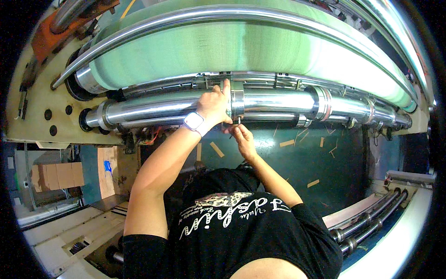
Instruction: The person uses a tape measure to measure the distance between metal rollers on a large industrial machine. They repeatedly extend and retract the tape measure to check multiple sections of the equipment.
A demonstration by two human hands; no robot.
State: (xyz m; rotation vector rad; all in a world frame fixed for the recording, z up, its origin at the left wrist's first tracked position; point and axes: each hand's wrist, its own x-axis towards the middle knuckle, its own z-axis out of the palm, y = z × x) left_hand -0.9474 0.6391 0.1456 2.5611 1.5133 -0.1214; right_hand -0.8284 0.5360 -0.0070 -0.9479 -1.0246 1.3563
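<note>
A polished metal shaft (174,103) runs crosswise in front of me, with a wide ring-shaped collar (237,103) around it. My left hand (214,104) is against the collar's left side. Its index finger points up along the upper edge, the thumb presses low, and the other fingers are curled. Just below the collar, my right hand (243,138) pinches a thin metal rod (239,120) whose tip reaches up to the collar's underside. Whether that tip sits in a hole is too small to tell. A watch with a white face (194,121) is on my left wrist.
Behind the shaft lies a large pale green roll (186,49), crossed by a chrome bar (223,11). Further right, another collar (320,103) rings the shaft. Strips of brown material (217,149) litter the dark floor. Cardboard boxes (58,176) stand at left; more rollers (367,221) lie at lower right.
</note>
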